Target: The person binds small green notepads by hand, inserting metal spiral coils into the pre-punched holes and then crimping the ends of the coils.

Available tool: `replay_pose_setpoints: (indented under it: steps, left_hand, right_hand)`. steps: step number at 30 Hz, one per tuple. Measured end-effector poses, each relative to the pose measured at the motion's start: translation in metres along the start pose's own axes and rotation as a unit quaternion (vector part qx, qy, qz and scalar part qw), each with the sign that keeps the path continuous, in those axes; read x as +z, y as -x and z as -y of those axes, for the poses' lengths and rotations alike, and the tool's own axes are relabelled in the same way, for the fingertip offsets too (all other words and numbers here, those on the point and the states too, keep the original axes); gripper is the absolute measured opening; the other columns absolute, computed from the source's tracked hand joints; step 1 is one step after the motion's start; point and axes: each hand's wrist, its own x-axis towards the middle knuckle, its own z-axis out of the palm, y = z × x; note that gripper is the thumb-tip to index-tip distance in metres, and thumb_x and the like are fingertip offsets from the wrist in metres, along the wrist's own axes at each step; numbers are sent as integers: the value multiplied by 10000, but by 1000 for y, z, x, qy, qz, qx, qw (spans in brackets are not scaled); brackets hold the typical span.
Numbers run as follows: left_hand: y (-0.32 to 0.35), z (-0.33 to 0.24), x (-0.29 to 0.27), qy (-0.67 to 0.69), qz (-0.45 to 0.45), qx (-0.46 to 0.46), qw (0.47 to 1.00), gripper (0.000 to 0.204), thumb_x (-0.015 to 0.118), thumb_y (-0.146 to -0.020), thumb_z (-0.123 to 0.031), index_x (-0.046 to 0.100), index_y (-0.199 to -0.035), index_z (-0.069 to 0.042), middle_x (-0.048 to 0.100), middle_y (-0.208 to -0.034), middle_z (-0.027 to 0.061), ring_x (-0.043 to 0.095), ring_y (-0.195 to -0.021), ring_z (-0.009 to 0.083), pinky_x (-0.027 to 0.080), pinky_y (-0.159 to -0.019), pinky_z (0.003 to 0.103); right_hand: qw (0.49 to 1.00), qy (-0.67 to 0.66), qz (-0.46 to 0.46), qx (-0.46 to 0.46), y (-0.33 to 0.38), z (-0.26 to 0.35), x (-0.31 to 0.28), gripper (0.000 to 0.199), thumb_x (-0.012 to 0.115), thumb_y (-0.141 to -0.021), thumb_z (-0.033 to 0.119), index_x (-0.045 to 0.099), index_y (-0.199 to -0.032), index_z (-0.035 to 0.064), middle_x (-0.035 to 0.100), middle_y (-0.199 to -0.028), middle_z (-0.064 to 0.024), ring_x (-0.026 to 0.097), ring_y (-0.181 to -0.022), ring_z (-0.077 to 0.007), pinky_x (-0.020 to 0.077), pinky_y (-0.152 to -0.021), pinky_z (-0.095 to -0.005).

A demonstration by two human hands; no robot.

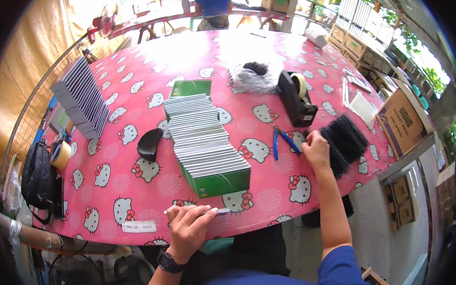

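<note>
At the table's near edge my left hand [186,228] is closed on a thin, pale-edged notepad [223,211], seen nearly edge-on. My right hand [316,149] is closed at the left side of a pile of black spiral binding coils [347,141]. A dark end pokes out by its fingertips, apparently one coil. Just left of that hand lie blue-handled pliers [276,145]. Between my hands, farther in, a long row of white-edged pads [207,144] fills a green box [215,184]. A curved black piece [149,144] rests left of the box.
A tape dispenser [296,102] and a plastic bag [254,78] with black contents stand farther back. At left are a tall stack of pads [82,98], tape rolls [61,154] and a black pouch [36,176]. A cardboard box [403,121] borders the right. Someone in blue [213,5] sits beyond.
</note>
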Motion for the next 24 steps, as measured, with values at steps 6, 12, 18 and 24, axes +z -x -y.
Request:
replay_pose_setpoints:
  steps: [6, 12, 18, 24]
  left_hand:
    - [2, 6, 6, 8, -30, -45, 999, 188, 684, -748, -73, 697, -924, -136, 658, -892, -7, 587, -790, 161, 344, -748, 329]
    - [-2, 0, 0, 10, -21, -64, 998, 194, 698, -741, -110, 703, -932, -143, 630, -821, -43, 564, -754, 134, 322, -754, 325]
    - [-3, 2, -1, 34, -21, -65, 997, 166, 730, -727, -111, 691, -886, -139, 635, -813, -29, 569, -749, 149, 342, -739, 326]
    - [-2, 0, -2, 38, -26, -75, 996, 156, 732, -731, -131, 690, -881, -144, 629, -805, -42, 561, -747, 138, 324, -756, 326]
  right_hand:
    - [883, -337, 251, -207, 96, 110, -36, 302, 525, -882, 19, 502, -1182, 42, 590, -974, -151, 616, -815, -278, 487, -729, -336]
    - [838, -343, 321, -279, 131, 127, -21, 317, 619, -831, 22, 630, -1134, 112, 588, -910, -94, 603, -775, -212, 495, -667, -322]
    - [859, -335, 275, -273, 135, 131, -10, 240, 672, -735, -12, 673, -951, 91, 551, -875, -81, 569, -808, -216, 486, -653, -306]
    - [880, -313, 179, -310, 137, 131, 1, 217, 670, -711, -36, 670, -891, 86, 536, -836, -72, 541, -831, -225, 475, -646, -309]
